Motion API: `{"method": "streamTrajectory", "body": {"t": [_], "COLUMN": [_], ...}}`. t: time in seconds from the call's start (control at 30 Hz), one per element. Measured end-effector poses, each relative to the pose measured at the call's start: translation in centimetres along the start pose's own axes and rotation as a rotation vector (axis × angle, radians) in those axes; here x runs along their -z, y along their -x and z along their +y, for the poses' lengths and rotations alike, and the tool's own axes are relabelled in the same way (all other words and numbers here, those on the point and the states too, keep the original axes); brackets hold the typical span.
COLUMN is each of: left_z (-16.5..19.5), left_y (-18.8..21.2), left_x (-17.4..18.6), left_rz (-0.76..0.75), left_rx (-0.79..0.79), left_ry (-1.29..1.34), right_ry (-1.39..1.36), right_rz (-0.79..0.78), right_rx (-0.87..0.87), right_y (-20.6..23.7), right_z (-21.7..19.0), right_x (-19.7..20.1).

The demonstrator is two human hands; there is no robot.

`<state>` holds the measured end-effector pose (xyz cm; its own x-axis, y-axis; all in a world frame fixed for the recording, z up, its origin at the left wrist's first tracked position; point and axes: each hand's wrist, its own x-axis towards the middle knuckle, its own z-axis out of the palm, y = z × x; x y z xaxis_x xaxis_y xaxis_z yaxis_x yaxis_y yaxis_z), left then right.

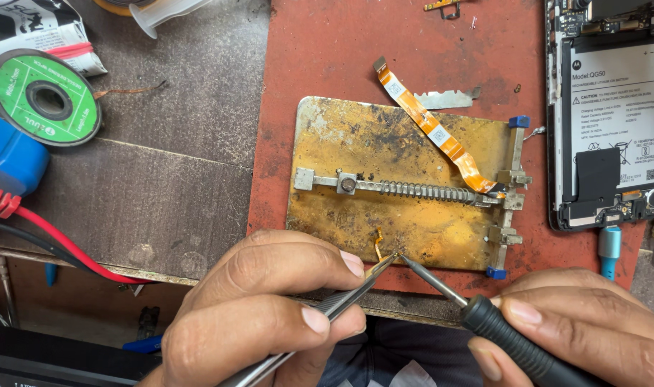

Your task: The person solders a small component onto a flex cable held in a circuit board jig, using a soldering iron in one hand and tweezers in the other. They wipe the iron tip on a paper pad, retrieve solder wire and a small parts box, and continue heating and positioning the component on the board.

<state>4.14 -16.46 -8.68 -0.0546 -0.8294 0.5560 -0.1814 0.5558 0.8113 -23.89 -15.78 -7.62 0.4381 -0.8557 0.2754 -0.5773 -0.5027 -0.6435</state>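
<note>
Tweezers, pinched in the left hand, are gripping a tiny flex strip at their tips; the right hand is clasping a soldering iron touching there. Lingering heat risks scorching it.

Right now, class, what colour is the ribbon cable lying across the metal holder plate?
Orange, with small white patches; the ribbon cable shows best in the head view.

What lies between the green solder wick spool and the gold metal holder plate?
In the head view, only bare dark table and the red mat's edge separate spool and plate.
</note>
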Motion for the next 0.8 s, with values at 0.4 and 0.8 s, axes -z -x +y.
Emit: {"method": "streamTrajectory", "body": {"t": [0.4,0.8], "left_z": [0.0,0.0], "left_y": [0.0,-0.1], "left_x": [0.0,-0.1], "left_rz": [-0.001,0.0], "left_rx": [-0.003,-0.003], "left_ry": [-0.019,-0.014], "right_ry": [0.026,0.024], "right_rz": [0.002,0.009], "right_rx": [-0.029,-0.032], "right_y": [-0.9,-0.9], "right_z": [-1.0,-1.2], "right_x": [-0.1,-0.2]}}
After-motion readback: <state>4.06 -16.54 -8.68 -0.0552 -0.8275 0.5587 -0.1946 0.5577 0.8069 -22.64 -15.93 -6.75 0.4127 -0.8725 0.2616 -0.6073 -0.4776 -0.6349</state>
